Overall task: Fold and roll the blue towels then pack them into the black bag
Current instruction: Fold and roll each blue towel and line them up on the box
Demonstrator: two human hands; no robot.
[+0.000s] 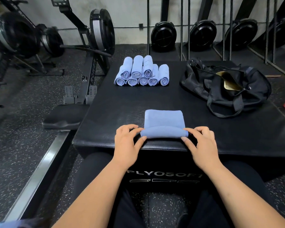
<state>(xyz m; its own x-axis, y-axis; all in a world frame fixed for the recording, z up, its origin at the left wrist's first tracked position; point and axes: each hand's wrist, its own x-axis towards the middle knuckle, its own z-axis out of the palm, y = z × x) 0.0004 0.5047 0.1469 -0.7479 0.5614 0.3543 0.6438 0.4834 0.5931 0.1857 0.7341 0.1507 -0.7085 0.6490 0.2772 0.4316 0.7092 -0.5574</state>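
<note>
– While the left hand (127, 142) pinches one end of the blue towel (164, 127), which way does it lie?
– Its rolled edge runs left to right at the box's (113, 104) near edge, with the flat part pointing away. The right hand (202, 142) pinches the other end; the black bag (225, 86) lies far right.

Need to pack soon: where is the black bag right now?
In the head view, the bag lies on the far right part of the black box, to the right of the rolled towels stacked at the box's far edge.
</note>
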